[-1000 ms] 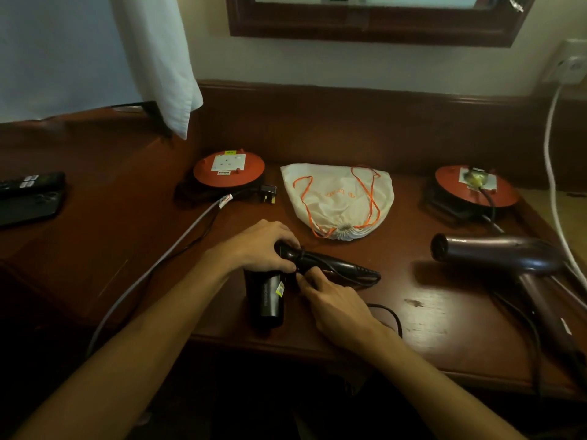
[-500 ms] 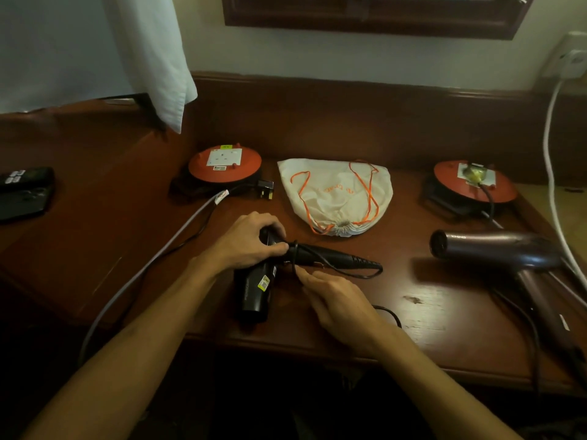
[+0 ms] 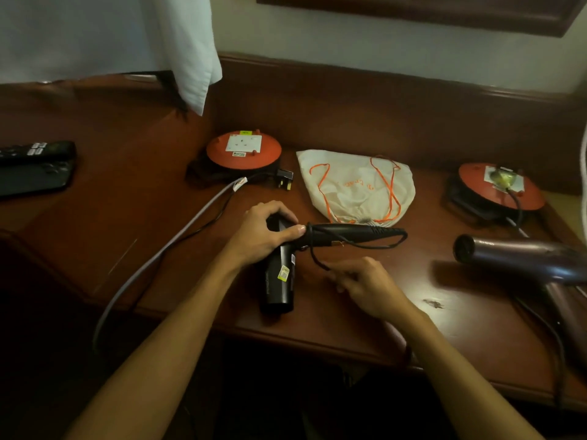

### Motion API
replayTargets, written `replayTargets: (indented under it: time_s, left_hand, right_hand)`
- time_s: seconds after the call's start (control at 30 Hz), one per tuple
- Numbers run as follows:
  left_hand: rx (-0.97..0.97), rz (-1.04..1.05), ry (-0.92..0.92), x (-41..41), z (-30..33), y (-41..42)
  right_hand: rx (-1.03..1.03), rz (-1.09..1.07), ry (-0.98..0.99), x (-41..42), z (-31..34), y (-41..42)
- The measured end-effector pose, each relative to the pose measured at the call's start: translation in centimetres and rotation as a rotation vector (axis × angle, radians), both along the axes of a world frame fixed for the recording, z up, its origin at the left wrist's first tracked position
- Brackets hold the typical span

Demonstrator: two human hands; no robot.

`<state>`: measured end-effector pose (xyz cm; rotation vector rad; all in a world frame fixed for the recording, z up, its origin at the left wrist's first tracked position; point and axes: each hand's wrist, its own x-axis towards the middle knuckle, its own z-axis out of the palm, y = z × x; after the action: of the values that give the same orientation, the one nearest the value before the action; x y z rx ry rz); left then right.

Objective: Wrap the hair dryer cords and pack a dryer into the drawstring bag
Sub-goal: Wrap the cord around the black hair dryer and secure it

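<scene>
Left hand (image 3: pixel 265 231) gripping black dryer (image 3: pixel 279 274) at desk (image 3: pixel 349 315) centre. Cord (image 3: pixel 355 244) looped along handle, pinched low by right hand (image 3: pixel 365 285). Bag (image 3: pixel 359 185) lying just behind. Second dryer (image 3: pixel 524 258) far right.

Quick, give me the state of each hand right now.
Left hand: closed, holding the black hair dryer.
Right hand: closed, pinching the dryer's cord.

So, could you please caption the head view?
Left hand holds black dryer; right hand winds its cord.
</scene>
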<state>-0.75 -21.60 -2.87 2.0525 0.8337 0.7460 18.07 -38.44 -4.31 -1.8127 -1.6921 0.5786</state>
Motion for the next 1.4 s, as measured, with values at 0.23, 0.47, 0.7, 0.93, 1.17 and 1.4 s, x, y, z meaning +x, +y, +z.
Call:
replayTargets:
  time_s: [0.23, 0.47, 0.7, 0.93, 1.17, 1.4]
  left_hand:
    - [-0.056, -0.018, -0.143, -0.7, -0.7, -1.0]
    - [0.015, -0.174, -0.012, -1.1, -0.1, -1.9]
    - [0.089, -0.204, 0.087, -0.2, 0.0, -2.0]
    - [0.128, -0.184, 0.129, 0.4, 0.5, -2.5]
    - [0.147, -0.084, 0.161, 1.2, 0.8, -3.5]
    - [0.156, -0.053, 0.214, 2.7, 1.2, -4.4]
  right_hand:
    - [-0.185, 0.006, 0.174, 1.5, 2.0, 2.9]
    - [-0.28, 0.14, -0.081, 4.1, 5.0, 7.4]
    - [-0.301, 0.278, -0.114, 2.7, 9.1, 8.1]
    - [-0.43, 0.375, -0.224, 1.3, 11.9, 5.8]
    - [-0.418, 0.283, -0.371, 0.3, 12.1, 2.9]
    - [-0.389, 0.084, -0.357, 1.7, 13.3, -0.5]
